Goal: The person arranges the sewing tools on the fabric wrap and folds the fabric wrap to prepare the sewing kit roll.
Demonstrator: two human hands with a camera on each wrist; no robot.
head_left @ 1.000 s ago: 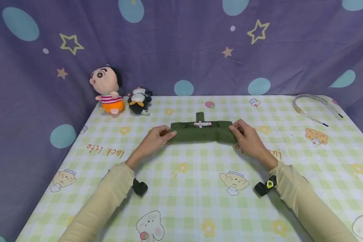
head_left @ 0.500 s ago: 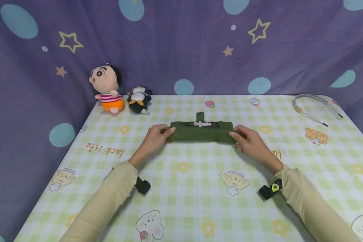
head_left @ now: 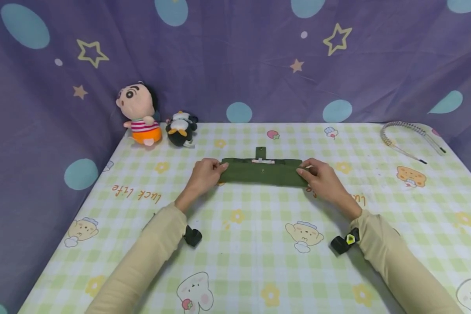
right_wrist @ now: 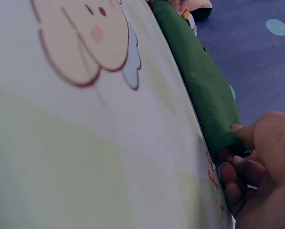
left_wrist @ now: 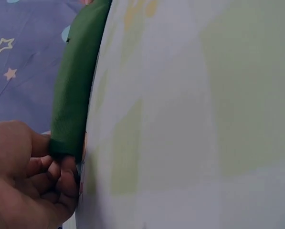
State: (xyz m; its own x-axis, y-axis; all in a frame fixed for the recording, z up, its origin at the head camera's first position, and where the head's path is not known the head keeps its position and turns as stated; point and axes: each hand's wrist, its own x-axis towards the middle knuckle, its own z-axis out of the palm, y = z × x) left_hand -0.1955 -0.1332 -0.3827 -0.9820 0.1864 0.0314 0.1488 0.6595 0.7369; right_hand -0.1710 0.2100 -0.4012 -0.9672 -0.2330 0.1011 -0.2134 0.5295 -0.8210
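A long dark green fabric pouch (head_left: 259, 173) lies across the middle of the table. A narrow tab (head_left: 261, 152) with a snap sticks up from its back edge, and a small snap shows on the front. In the dark gap along its top, a white and pink piece (head_left: 264, 161) is partly visible. My left hand (head_left: 204, 176) pinches the pouch's left end between thumb and fingers. At the opposite end my right hand (head_left: 322, 179) pinches the fabric likewise. Both wrist views show thumbs over the green cloth with fingers tucked at the ends.
At the back left sit a plush doll (head_left: 144, 131) in a striped shirt and a black-and-white plush toy (head_left: 180, 129). A beaded headband (head_left: 404, 126) lies at the back right. The checked tablecloth (head_left: 235, 257) meets a purple curtain (head_left: 235, 61) behind.
The pouch's front has become smoother and rises higher, narrowing the dark gap along its top. My left hand has shifted slightly right and up; the right hand keeps its end with small shifts.
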